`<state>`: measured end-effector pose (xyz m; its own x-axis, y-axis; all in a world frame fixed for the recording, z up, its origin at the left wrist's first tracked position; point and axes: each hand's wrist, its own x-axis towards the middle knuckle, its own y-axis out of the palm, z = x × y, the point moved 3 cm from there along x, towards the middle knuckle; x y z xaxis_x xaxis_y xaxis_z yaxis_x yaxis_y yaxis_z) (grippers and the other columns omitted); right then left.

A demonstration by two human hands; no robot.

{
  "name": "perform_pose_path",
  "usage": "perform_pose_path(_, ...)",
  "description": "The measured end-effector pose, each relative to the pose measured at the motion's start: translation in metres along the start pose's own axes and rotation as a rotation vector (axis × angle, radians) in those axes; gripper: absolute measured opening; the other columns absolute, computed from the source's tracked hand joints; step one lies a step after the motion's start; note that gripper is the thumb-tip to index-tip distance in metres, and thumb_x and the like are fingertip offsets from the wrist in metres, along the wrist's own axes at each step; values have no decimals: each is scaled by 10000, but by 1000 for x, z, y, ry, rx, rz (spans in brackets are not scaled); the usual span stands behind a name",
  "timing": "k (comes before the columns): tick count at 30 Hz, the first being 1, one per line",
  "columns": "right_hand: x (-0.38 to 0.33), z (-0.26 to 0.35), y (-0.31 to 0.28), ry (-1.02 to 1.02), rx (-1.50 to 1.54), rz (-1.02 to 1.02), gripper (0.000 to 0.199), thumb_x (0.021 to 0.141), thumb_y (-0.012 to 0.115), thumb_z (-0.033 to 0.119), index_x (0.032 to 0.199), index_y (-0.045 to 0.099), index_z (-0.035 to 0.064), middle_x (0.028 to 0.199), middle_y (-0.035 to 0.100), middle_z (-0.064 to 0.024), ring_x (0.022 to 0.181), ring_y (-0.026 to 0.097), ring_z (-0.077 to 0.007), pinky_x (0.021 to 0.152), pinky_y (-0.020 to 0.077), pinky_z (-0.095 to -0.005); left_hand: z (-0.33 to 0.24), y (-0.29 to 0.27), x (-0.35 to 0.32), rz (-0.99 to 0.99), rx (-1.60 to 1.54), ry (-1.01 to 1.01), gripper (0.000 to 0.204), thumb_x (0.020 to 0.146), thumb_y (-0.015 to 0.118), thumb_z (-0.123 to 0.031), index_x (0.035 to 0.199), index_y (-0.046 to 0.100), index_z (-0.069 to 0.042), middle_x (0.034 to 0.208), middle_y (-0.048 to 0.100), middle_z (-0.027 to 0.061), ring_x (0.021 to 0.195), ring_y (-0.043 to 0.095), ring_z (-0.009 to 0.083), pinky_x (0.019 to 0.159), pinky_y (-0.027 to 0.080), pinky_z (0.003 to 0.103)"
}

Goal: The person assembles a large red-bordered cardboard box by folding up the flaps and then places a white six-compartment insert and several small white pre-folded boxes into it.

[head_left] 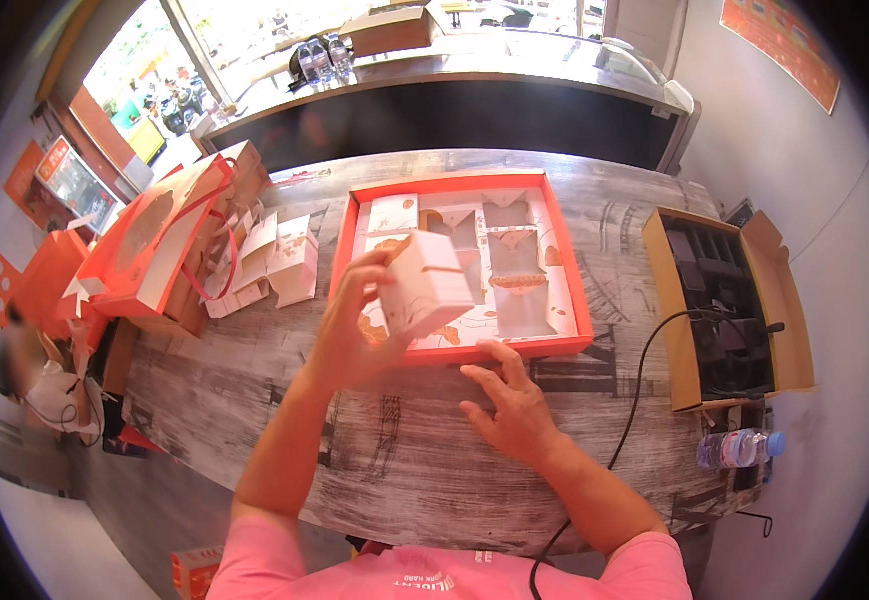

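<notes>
In the middle of the table lies a shallow red gift box [566, 235] with a white, leaf-patterned insert that has several square compartments. My left hand [354, 310] grips a small white carton [429, 285] and holds it tilted above the left front of the gift box; it hides part of the insert. Close to the gift box's front edge is my right hand [509, 405], with fingers apart and nothing in it; whether a fingertip touches the edge, I cannot tell. Another small white box [392, 213] sits in the insert's far left corner.
Several folded white cartons [279, 258] lie left of the gift box, beside red gift packaging [144, 255] with ribbon handles. At right stand a brown cardboard box [662, 300] of black gear, a black cable [642, 375] and a water bottle [739, 449]. Another person [59, 390] is at far left.
</notes>
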<state>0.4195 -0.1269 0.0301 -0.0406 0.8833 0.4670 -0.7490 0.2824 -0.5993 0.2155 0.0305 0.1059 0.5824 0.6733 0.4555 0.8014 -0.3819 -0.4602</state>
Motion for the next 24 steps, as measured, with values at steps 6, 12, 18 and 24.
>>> perform_pose_path(6,-3,-8,6,-32,-12,-30,475,835,833,113,1283,678,90,1523,483,-151,1040,678,-295,861,612,-394,47,21,77,359,122,-44,547,805,796,-71,1277,523,-114,1510,525,152,1427,509,287,1167,457,436)
perform_pose_path(12,-2,-6,4,-57,-21,-42,461,834,828,107,1270,678,79,1517,478,-159,1018,679,-294,861,613,-400,83,21,96,597,322,-165,510,781,812,-142,1227,570,-87,1397,604,162,1334,569,312,1157,442,422)
perform_pose_path(18,-3,-7,4,-46,-4,-48,451,829,839,113,1250,680,75,1507,481,-157,1010,675,-290,849,618,-393,61,30,110,651,487,-132,556,754,841,-173,1245,600,-74,1306,639,171,1285,588,343,1094,484,411)
perform_pose_path(24,-2,-5,5,-56,-16,-56,439,827,840,103,1236,685,74,1504,483,-154,985,680,-282,839,621,-387,60,35,107,660,549,-66,542,766,842,-186,1242,609,-73,1287,644,162,1225,612,358,1056,506,426)
